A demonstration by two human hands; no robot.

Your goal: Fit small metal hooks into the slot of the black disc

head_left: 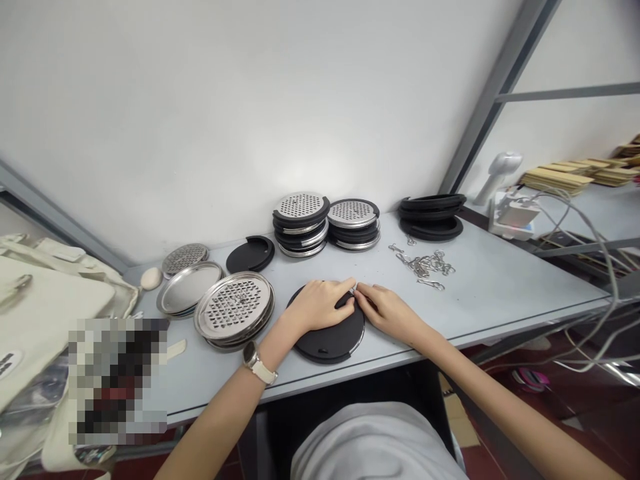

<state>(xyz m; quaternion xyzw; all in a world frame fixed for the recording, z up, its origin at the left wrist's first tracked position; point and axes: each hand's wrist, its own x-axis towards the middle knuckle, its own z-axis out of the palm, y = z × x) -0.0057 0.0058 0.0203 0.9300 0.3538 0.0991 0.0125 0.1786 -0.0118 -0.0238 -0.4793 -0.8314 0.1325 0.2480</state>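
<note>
Grey cloth [375,443] lay below the worktop's [480,280] front edge. Two grater-topped stacks [301,230] stood near its back edge. Near its front edge sat a black disc [335,340]. The left hand [320,305] lay over it, fingertips meeting those of the right hand [390,313], which pinched a small metal piece [354,289]; the left's grip was unclear.

Gap between grater stacks [353,212] and black rings [431,233]

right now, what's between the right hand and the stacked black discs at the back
In the head view, a loose pile of metal clips lies on the table between the right hand and the black discs.
</note>
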